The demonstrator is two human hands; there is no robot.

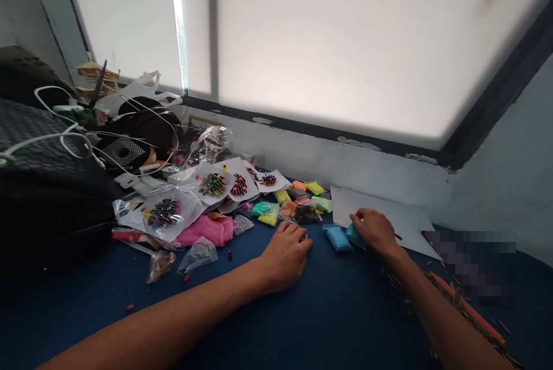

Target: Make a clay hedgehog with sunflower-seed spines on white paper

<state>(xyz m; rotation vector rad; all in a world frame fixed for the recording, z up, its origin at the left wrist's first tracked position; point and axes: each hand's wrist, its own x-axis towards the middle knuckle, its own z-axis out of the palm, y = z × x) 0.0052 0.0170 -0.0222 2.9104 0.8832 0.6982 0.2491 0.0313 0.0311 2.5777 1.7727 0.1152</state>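
One teal packet (354, 237) lies at one o'clock on the bench (337, 312), against my right grip (377, 231); whether my bent fingers close on it, I cannot tell, nor whether my left grip (286, 257), at twelve, holds anything. The packet should handle light, soft and slick, like the blue packet (338, 239) at its nine o'clock; pinch broadly mid-body.

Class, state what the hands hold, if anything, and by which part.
The right hand covers the right end of the teal packet; a grip cannot be told. Whether the left hand holds anything is hidden.
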